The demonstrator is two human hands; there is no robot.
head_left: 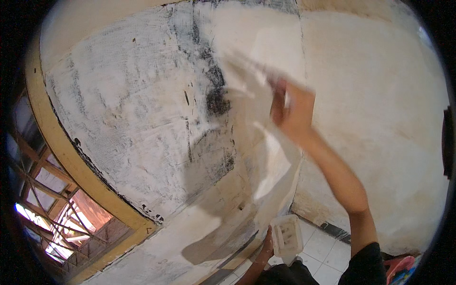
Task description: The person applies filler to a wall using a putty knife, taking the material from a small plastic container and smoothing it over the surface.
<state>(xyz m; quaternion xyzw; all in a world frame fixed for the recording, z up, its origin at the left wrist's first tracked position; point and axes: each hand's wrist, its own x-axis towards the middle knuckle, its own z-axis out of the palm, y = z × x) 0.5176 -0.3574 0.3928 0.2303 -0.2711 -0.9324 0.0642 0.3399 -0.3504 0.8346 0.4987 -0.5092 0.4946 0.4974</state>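
My right hand is raised in front of the wall, fingers closed round a slim hand tool smeared by motion. Its kind cannot be made out. The tool points up and left, near the patchy white and dark wall; whether it touches the surface does not show. Low down, my left hand grips the side of a whitish, see-through plastic tub with rounded corners. What lies inside the tub is too faint to name.
On the left, a yellow window frame borders the wall, with timber and bars beyond it. A plain cream wall meets the patchy one at a corner on the right. White floor tiles lie below; colourful items sit at lower right.
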